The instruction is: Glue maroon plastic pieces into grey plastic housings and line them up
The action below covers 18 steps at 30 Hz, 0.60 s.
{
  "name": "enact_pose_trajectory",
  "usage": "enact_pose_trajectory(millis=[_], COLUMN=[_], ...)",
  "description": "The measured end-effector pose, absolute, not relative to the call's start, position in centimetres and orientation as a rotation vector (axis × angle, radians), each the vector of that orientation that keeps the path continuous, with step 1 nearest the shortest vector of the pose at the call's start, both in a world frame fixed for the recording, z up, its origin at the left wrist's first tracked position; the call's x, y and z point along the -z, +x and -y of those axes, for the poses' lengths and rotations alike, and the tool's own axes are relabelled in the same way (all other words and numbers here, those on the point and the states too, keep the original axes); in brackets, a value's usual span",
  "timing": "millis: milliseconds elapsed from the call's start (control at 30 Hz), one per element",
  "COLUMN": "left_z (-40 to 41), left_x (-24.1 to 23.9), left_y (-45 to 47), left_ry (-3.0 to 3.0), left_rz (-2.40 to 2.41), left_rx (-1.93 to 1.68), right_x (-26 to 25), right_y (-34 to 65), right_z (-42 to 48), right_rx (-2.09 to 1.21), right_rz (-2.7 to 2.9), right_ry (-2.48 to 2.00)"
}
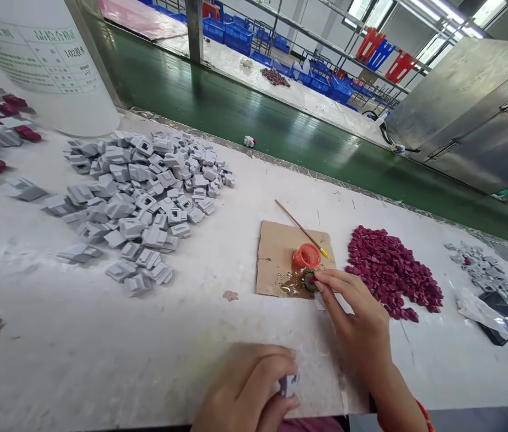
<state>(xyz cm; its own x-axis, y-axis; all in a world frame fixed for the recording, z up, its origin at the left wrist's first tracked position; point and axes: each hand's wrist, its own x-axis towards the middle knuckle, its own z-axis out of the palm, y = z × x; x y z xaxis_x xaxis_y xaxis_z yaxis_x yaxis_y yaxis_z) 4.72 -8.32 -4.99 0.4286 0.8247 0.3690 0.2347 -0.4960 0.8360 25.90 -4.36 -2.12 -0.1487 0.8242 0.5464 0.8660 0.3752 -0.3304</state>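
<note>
1. Right hand (353, 306) pinches a small dark round piece (310, 280) on the brown cardboard square (276, 258), beside the orange plastic cap (307, 255).
2. Left hand (247, 390) grips a small grey plastic part (289, 384) at the white table (101, 348) edge.
3. Maroon chip pile (391, 273) lies right; grey housing heap (141, 198) left.

The left hand (247, 390) rests curled near the body, while the right hand (355, 312) stretches forward, fingers (326, 277) pinched.

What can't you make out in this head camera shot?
- Small part at the right hand's fingertips: too small to identify.
- Grey piece in left hand: mostly covered by fingers.
- White container's label: cut off by the frame edge, print too small.
</note>
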Motion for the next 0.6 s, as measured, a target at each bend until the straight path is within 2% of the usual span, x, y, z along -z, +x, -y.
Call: enact_pose_trajectory(millis=[200, 433, 600], left_z=[8.3, 8.1, 8.3], left_x=[5.2, 5.3, 5.2], left_y=[5.2, 5.3, 5.2], left_ry=[2.039, 2.044, 1.997], left_rz=[-0.991, -1.051, -1.052], left_rx=[-1.116, -1.115, -1.097], right_x=[1.4, 1.8, 3.3], right_y=[25.5, 22.6, 21.8], right_z=[5.1, 10.5, 12.3], right_rx=[0.056, -0.461, -0.462], right_rz=[1.884, 1.58, 1.527], right_ry=[-1.421, -1.397, -1.387])
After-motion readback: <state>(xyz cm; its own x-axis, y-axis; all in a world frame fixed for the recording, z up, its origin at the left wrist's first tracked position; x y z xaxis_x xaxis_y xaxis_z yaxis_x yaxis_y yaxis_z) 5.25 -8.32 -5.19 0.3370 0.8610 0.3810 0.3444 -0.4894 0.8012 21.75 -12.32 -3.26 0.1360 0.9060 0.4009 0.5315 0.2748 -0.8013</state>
